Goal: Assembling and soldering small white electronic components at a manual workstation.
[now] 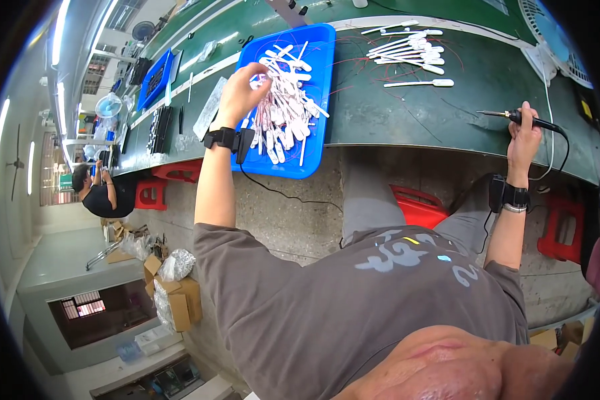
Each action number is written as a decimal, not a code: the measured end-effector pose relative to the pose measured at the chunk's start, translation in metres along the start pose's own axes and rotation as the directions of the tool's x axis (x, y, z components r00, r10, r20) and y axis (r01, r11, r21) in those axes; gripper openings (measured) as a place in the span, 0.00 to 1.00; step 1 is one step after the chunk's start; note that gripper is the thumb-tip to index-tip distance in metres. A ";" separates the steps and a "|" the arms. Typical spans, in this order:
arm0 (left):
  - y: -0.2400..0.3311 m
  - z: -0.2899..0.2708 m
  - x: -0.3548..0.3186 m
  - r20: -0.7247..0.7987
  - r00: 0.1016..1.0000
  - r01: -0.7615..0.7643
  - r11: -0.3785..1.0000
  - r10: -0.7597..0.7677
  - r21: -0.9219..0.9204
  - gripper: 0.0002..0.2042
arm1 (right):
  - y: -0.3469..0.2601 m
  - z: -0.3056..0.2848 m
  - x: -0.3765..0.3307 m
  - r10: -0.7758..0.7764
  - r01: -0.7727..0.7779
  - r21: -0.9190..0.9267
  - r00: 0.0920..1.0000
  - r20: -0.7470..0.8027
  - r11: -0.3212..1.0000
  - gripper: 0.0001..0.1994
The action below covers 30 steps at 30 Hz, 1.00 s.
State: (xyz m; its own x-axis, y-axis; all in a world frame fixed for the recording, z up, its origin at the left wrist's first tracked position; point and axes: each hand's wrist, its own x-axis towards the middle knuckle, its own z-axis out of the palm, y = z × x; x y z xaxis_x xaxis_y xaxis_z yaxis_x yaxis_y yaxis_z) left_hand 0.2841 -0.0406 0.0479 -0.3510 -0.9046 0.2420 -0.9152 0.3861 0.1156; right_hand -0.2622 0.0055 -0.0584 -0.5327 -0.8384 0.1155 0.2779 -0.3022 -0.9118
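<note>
My left hand (243,93) is over the blue tray (321,127), its fingers curled toward each other above a heap of white stick-shaped parts (283,113) with thin red wires. Whatever lies between those fingertips, if anything, is too small to make out. A black soldering iron (519,118) is gripped in my right hand (525,141) at the bench's front edge, its thin metal tip pointing left over the green mat. Further back, a row of similar white parts (410,53) lies on the mat, and a single white part (419,83) is nearer to me.
A clear plastic bag (210,107) sits left of the tray. Black pieces (159,130) and another blue tray (155,79) are farther left on the green bench (373,127). The iron's cord loops at right, near a fan (557,40). Another person (107,193) sits far left.
</note>
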 end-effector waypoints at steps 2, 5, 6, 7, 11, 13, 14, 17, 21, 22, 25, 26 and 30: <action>-0.014 0.006 0.001 -0.142 0.974 0.122 0.934 -0.178 -0.336 0.12 | -0.002 0.001 0.000 -0.006 0.005 0.008 1.000 0.013 1.000 0.09; -0.034 0.009 0.010 -0.232 0.936 0.084 0.808 -0.265 -0.583 0.12 | -0.002 0.003 -0.001 -0.001 0.001 0.014 1.000 0.001 1.000 0.09; -0.039 0.009 0.014 -0.263 0.912 0.049 0.720 -0.314 -0.692 0.12 | -0.002 0.004 -0.001 0.007 -0.007 0.015 1.000 -0.014 1.000 0.09; -0.039 0.006 0.018 -0.303 0.879 0.034 0.681 -0.368 -0.731 0.12 | -0.002 0.002 -0.001 0.013 -0.013 0.007 0.999 -0.040 1.000 0.09; -0.030 -0.026 0.023 -0.453 0.759 -0.099 0.606 -0.467 -0.790 0.12 | 0.002 0.000 0.000 -0.009 0.007 -0.050 0.999 -0.045 0.999 0.09; -0.008 -0.036 0.031 -0.485 0.741 -0.147 0.593 -0.464 -0.792 0.12 | 0.002 0.001 -0.001 -0.004 0.004 -0.009 1.000 0.015 1.000 0.10; 0.012 -0.041 0.036 -0.527 0.734 -0.133 0.671 -0.427 -0.729 0.11 | 0.001 0.001 -0.001 -0.014 0.014 -0.021 1.000 -0.005 1.000 0.10; 0.070 -0.041 0.045 -0.546 0.802 -0.116 0.833 -0.243 -0.542 0.10 | -0.002 0.003 -0.003 0.001 -0.002 0.028 1.000 0.015 1.000 0.10; 0.185 0.005 0.050 -0.364 0.927 -0.238 0.891 0.090 -0.387 0.09 | -0.005 -0.003 -0.003 -0.018 0.017 0.035 1.000 0.015 0.999 0.11; 0.198 0.026 0.050 -0.353 0.915 -0.311 0.898 0.195 -0.310 0.09 | -0.003 0.000 -0.004 -0.019 0.019 0.032 1.000 0.012 0.999 0.11; 0.246 0.080 0.048 -0.277 0.938 -0.297 0.893 0.206 -0.339 0.08 | -0.001 0.002 -0.004 -0.022 0.022 0.015 1.000 0.012 1.000 0.10; 0.256 0.096 0.048 -0.304 0.924 -0.324 0.896 0.231 -0.304 0.08 | -0.001 0.004 -0.004 -0.026 0.026 0.010 1.000 0.007 1.000 0.10; 0.271 0.133 0.051 -0.334 0.909 -0.357 0.880 0.250 -0.312 0.08 | 0.001 0.004 -0.004 -0.019 0.019 0.006 0.999 0.051 1.000 0.10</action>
State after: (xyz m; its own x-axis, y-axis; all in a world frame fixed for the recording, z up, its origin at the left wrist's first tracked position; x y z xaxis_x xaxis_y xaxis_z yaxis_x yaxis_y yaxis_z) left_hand -0.0087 -0.0064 -0.0365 -0.4816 -0.6649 0.5710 -0.6184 0.7194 0.3162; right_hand -0.2569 0.0069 -0.0579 -0.4968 -0.8543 0.1528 0.2723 -0.3207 -0.9072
